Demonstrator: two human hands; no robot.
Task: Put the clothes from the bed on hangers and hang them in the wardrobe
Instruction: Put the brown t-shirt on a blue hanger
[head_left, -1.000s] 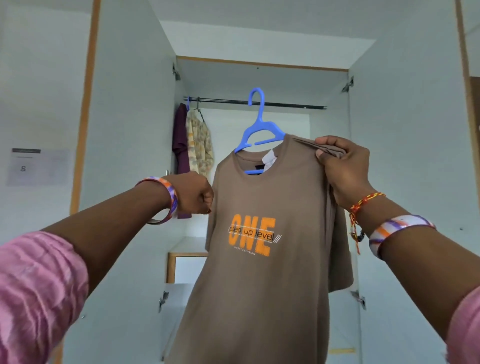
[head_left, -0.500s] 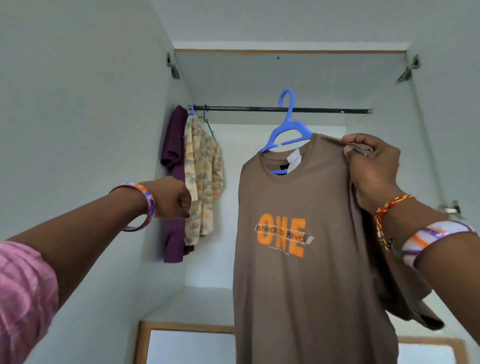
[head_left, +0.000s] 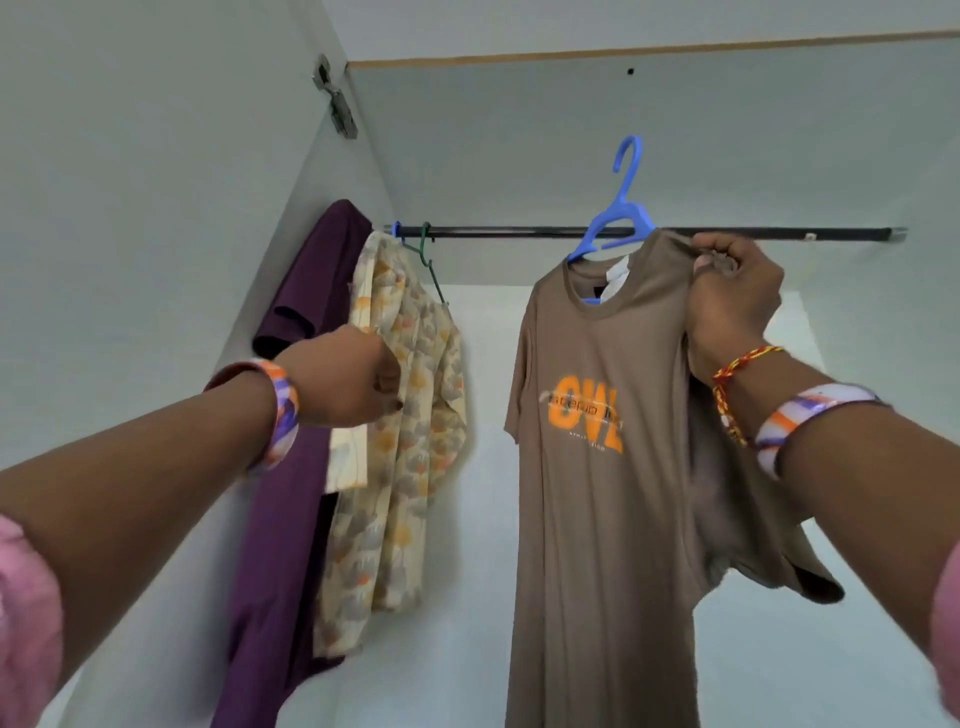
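R hand (head_left: 735, 299) pinches brown tee (head_left: 597, 519) shoulder; L hand (head_left: 345, 382) fisted, fingers hidden; print blurred.

A purple T-shirt (head_left: 291, 467) and a floral cream shirt (head_left: 400, 447) hang at the left end of the black metal wardrobe rail (head_left: 727, 232). To their right, a brown printed T-shirt (head_left: 597, 519) sits on a blue plastic hanger (head_left: 615, 213), whose hook rises in front of the rail.

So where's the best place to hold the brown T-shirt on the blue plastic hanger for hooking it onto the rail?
Probably the hanger's neck just below the hook, from the front: the hook stands clear above the black rail.
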